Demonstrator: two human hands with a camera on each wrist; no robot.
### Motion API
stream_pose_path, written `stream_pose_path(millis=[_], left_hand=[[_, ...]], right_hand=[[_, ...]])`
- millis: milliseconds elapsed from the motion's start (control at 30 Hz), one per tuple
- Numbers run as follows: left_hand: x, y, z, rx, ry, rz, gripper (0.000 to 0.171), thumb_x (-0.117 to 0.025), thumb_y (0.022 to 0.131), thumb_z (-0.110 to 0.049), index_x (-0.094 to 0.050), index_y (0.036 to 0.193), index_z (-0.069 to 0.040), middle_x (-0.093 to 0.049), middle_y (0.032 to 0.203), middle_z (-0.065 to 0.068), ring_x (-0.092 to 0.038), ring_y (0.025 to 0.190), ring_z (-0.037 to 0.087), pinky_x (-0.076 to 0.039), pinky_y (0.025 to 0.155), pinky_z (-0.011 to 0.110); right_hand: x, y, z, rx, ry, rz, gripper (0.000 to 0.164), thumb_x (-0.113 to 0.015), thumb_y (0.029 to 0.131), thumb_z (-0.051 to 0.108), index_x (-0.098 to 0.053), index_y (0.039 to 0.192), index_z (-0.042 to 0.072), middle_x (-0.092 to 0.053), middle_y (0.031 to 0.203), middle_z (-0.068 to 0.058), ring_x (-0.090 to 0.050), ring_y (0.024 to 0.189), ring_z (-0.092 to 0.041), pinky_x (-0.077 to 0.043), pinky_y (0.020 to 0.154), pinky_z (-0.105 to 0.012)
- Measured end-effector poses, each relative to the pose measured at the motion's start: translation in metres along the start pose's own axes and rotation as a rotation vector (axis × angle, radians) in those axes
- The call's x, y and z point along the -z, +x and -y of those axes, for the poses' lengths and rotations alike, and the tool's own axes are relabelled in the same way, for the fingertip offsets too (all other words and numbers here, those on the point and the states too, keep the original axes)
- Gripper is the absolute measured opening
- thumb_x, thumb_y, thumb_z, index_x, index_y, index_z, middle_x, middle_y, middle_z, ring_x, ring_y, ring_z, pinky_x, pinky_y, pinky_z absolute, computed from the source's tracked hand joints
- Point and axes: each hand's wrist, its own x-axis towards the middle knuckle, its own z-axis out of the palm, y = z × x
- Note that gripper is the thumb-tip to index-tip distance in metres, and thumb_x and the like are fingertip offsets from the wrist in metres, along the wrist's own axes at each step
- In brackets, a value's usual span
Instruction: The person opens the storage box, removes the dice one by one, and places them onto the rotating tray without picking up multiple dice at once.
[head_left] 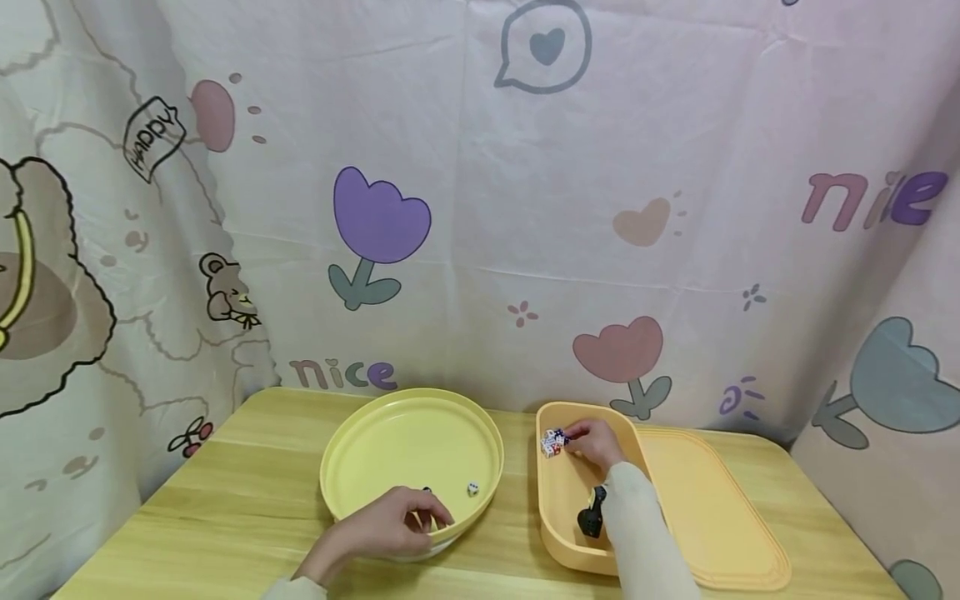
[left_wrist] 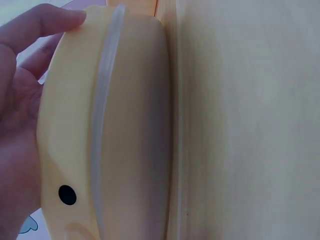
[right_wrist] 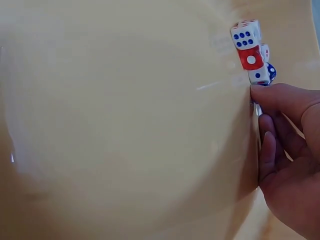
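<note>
In the head view my left hand (head_left: 393, 521) is at the near rim of a round yellow tray (head_left: 352, 417). Its fingers curl over the inner side and the thumb lies along the outside. The left wrist view shows this hand (left_wrist: 22, 95) beside the tray's pale side wall (left_wrist: 135, 120). A white die (head_left: 472, 489) lies in the tray, and a dark one (head_left: 427, 490) is partly hidden by the hand. My right hand (head_left: 596, 442) reaches into an orange box (head_left: 551, 517). There its thumb and fingers (right_wrist: 280, 97) pinch a small, mostly covered die beside a cluster of dice (right_wrist: 251, 57).
A flat orange lid (head_left: 720, 517) lies right of the box on the wooden table (head_left: 217, 483). A black device (head_left: 591, 515) is at the right wrist. Behind the table hangs a printed curtain (head_left: 480, 208).
</note>
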Motion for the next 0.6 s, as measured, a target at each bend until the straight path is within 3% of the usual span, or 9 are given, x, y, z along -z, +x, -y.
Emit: stream_pose_path(millis=[200, 333, 433, 600], left_hand=[[0.002, -0.001, -0.003, 0.014, -0.004, -0.004, 0.024, -0.064, 0.08, 0.002, -0.07, 0.101, -0.007, -0.062, 0.092, -0.009, -0.055, 0.079, 0.003, -0.052, 0.071, 0.024], [-0.002, 0.003, -0.004, 0.029, -0.01, -0.003, 0.024, -0.064, 0.08, 0.003, -0.07, 0.101, -0.007, -0.062, 0.091, -0.009, -0.055, 0.079, 0.003, -0.052, 0.071, 0.024], [-0.003, 0.002, -0.005, 0.053, -0.005, -0.008, 0.025, -0.064, 0.079, 0.004, -0.07, 0.1, -0.008, -0.062, 0.091, -0.009, -0.055, 0.079, 0.003, -0.052, 0.071, 0.024], [-0.001, -0.001, -0.007, 0.058, 0.001, -0.012, 0.024, -0.063, 0.079, 0.004, -0.069, 0.099, -0.007, -0.062, 0.09, -0.01, -0.055, 0.078, 0.003, -0.051, 0.071, 0.024]], right_hand=[[0.004, 0.0, 0.004, 0.041, -0.02, 0.055, 0.016, -0.072, 0.071, -0.01, -0.069, 0.087, -0.008, -0.065, 0.085, -0.011, -0.055, 0.074, -0.02, -0.046, 0.063, -0.027], [0.02, -0.003, 0.008, 0.058, -0.014, 0.182, 0.017, -0.071, 0.074, -0.008, -0.068, 0.09, -0.011, -0.064, 0.08, -0.006, -0.051, 0.066, -0.015, -0.043, 0.06, -0.025], [0.03, -0.005, 0.014, 0.072, 0.022, 0.265, 0.019, -0.068, 0.078, -0.007, -0.066, 0.095, -0.014, -0.065, 0.082, -0.01, -0.052, 0.065, -0.015, -0.046, 0.061, -0.028], [0.037, -0.007, 0.023, 0.085, 0.036, 0.264, 0.021, -0.066, 0.075, -0.009, -0.065, 0.095, -0.014, -0.066, 0.086, -0.015, -0.056, 0.07, -0.018, -0.051, 0.066, -0.035]])
